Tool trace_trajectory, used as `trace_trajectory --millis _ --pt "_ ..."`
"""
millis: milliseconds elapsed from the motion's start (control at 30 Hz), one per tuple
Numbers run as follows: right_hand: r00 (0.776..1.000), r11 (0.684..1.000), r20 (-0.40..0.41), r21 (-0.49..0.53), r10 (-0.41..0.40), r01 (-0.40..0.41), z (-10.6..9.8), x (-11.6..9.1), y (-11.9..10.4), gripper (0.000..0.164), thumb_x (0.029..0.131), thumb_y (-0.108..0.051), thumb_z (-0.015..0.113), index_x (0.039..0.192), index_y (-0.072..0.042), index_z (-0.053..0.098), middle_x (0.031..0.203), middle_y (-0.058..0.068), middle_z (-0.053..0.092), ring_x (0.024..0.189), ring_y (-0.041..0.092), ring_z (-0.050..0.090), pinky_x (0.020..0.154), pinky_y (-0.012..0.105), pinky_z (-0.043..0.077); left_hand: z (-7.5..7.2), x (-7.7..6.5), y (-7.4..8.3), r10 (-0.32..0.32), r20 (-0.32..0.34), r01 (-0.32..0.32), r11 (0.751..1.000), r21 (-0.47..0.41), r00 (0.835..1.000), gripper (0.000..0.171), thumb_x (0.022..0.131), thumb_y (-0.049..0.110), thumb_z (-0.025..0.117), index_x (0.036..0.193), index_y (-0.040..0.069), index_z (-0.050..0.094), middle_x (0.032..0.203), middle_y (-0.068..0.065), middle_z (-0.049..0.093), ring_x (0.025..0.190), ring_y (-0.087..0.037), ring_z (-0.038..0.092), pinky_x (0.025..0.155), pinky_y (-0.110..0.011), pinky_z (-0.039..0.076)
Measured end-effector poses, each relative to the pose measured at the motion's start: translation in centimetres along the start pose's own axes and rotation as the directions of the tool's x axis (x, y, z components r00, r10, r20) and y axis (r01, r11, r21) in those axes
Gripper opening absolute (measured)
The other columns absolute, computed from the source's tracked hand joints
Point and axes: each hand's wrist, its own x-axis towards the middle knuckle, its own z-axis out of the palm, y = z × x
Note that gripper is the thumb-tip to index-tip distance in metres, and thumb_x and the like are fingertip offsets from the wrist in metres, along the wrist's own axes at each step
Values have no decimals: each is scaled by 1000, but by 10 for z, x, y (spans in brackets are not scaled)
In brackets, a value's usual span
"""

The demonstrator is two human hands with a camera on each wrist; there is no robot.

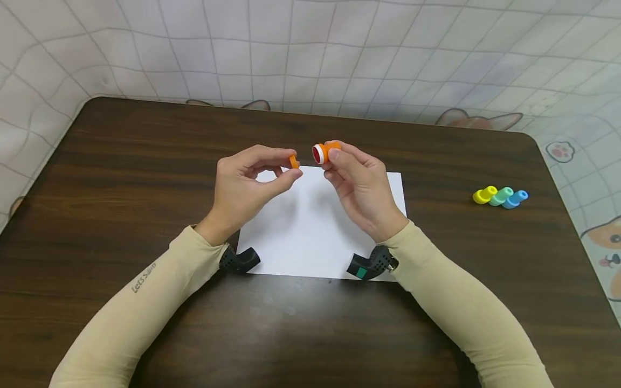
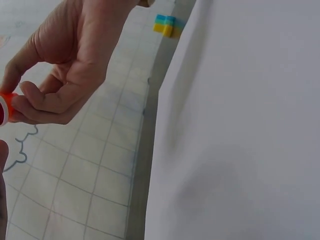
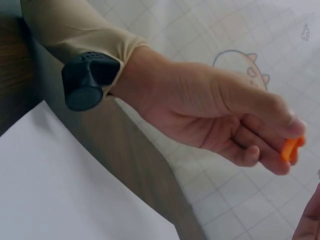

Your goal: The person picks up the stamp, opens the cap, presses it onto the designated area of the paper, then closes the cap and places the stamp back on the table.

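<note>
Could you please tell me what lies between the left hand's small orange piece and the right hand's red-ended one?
Nothing: the head view shows an open gap between the small orange piece and the red-ended one, dark tabletop beyond.

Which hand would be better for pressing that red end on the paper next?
Probably the right hand: it holds the orange tube, red end uncovered. The left hand pinches only a small orange piece.
</note>
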Motion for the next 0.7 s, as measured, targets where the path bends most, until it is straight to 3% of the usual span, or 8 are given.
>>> trace_trajectory --millis 67,267,467,700 --pt "1000 1000 -2 -3 -3 3 -1 1 -1 17 100 -5 62 109 -7 76 107 6 66 88 13 65 79 14 60 -2 -1 0 4 5 -4 1000 4 1000 31 76 -13 83 106 -9 75 96 -13 80 84 -9 75 74 -24 62" --pt "1000 1000 12 4 -6 6 1 4 -3 16 99 -5 63 108 -8 76 108 6 65 89 14 65 79 15 60 -10 -4 1 -11 -1 11 1000 10 1000 32 75 -14 83 106 -9 75 99 16 78 84 -9 75 74 -23 62" --pt "1000 1000 8 5 -23 23 5 7 -5 16 97 -4 64 109 -4 74 111 7 62 90 16 63 79 15 60 -18 -11 0 -34 0 34 999 27 999 33 74 -15 83 106 -8 76 96 15 78 82 -9 73 71 -21 59" --pt "999 999 9 -2 -45 45 7 12 -6 17 97 -1 63 105 -8 76 117 7 60 94 17 64 83 17 61 -28 -15 -1 -33 -23 34 999 37 999 32 74 -17 82 104 -8 76 97 15 78 83 -8 73 72 -20 59"
